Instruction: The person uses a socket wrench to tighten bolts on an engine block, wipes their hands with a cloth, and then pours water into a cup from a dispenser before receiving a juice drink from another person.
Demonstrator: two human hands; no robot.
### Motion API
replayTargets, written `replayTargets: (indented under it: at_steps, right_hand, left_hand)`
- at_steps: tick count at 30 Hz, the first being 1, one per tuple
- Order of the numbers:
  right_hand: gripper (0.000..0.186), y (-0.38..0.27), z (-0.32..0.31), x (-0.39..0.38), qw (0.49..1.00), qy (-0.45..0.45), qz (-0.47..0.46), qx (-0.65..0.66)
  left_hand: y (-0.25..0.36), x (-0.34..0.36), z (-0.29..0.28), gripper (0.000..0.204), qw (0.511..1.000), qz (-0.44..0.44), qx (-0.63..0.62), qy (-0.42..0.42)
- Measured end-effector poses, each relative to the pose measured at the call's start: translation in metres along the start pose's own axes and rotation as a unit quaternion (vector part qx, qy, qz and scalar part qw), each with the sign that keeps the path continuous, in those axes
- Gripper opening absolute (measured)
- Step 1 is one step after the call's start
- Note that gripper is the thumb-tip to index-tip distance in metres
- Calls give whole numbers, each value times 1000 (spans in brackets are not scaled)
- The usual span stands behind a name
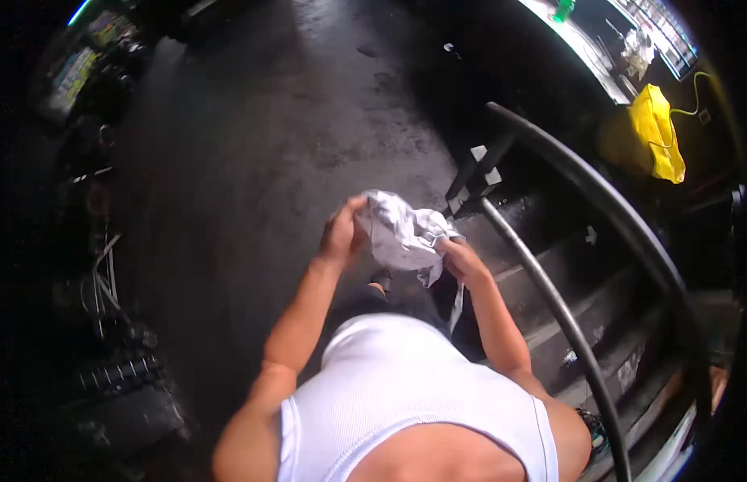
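Observation:
A crumpled, whitish-grey cloth [402,241] is held up in front of my body between both hands. My left hand [341,231] grips its upper left edge, with the fingers closed on the fabric. At its lower right, my right hand [462,259] pinches a bunched part. A thin strip of the same pale stuff hangs down below my right hand. Folds hide what the cloth's full shape is, and some fingertips are behind it.
A dark metal handrail [566,317] runs beside steps [542,321] on my right. A yellow bag [657,132] hangs at the far right, near a light-topped counter [578,52]. Dark floor [269,136] stretches ahead. Shadowy clutter [120,373] lines the left side.

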State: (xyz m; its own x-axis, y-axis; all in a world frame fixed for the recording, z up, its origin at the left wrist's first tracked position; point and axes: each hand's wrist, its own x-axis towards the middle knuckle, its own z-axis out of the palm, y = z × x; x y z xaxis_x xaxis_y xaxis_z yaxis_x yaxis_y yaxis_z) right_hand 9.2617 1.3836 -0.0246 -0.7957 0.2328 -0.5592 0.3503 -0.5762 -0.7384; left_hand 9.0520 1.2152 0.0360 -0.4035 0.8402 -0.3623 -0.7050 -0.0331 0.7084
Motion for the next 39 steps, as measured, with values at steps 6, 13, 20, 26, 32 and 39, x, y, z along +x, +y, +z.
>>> replayTargets:
  at_steps: [6,13,20,26,32,39]
  right_hand:
    - [43,-173,-15,51,900,111,-69,-416]
    - [26,-270,-72,236,874,336,-270,-224]
    - [50,-413,-164,312,746,475,-466,-40]
    - [27,-524,-225,390,672,490,-473,289]
    - [30,-585,-280,469,509,466,-587,423]
    - [43,-697,-277,500,496,554,-510,432]
  left_hand:
    - [122,202,82,38,988,-63,78,-116]
    - [209,441,144,45,938,-121,157,-285]
    - [286,625,265,70,865,-277,114,-402]
    - [264,812,316,64,714,-191,280,-613]
    - [260,1066,357,33,657,5,355,-665]
    - [274,1407,443,47,772,392,490,-104]
